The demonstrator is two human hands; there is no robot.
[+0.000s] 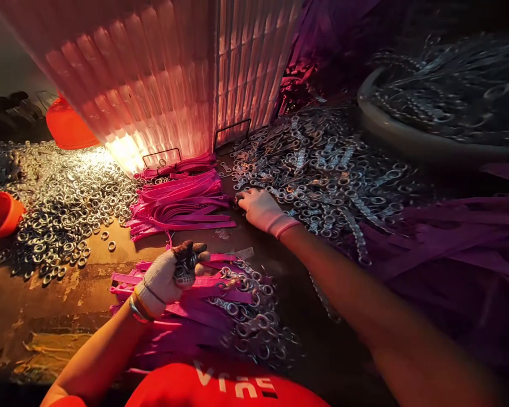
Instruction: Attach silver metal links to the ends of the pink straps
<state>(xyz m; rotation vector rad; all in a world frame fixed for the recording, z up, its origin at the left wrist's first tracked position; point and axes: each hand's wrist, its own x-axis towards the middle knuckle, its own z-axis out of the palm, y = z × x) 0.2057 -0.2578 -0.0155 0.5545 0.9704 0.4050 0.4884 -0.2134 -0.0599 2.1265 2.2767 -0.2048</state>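
Nearest: one red shirt (224,387), white lettering. Just past it on the worktop (89,294), one pile of flat pink straps (186,311), woven-looking, with metal ring pieces (263,297) at the right-hand ends; too many to count. Two hands, both in pale knit gloves. Left hand (167,280) above that pile, fingers curled, dark patch at the fingertips; can't tell if it's grasping something. Bands at its wrist. Right hand (261,210) farther forward, pink cuff, fingers bent down at the near edge of the chain heap (318,169); can't tell whether it pinches a piece. Chain heap: short shiny metal lengths, round end rings, dozens, overlapping. More wide straps (462,243), purple in the shade, right of the right arm.

Between hands and panels, one stack of pink straps (182,198), smooth, roughly parallel, some bent over. Left: heap of small round metal rings (76,203), uncountable, two stray ones at its near edge. One red cup (2,216), tipped; one red dome-shaped piece (70,125) beyond, by a bright glow. Far: two ribbed translucent panels (161,73), two thin wire loops (161,152) at the bottom. Far right, one round-rimmed basin (407,140) full of chain lengths.
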